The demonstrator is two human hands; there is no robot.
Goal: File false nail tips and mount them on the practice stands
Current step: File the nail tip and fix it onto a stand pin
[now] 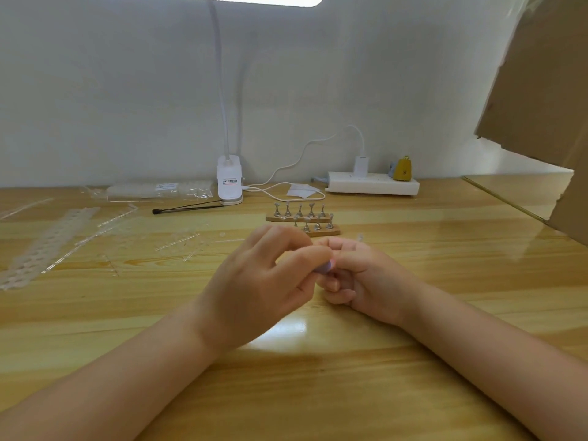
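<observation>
Two stand strips (302,222), nine pegs, left grip (254,281) pinching purple file (421,268), right grip (359,278) curled, contents unclear

The wooden table (413,281) is glossy, its varnish throwing back the lamp's glare just before the wrists. Behind the hands stand two bare wooden bars (302,225) carrying shiny metal practice stands (299,211). Left of them lie clear plastic strips (47,240) and transparent nail tips (191,238). The lamp base (229,183) and power strip (374,184) behind are smooth white plastic; matt brown cardboard (541,90) hangs to the right.
</observation>
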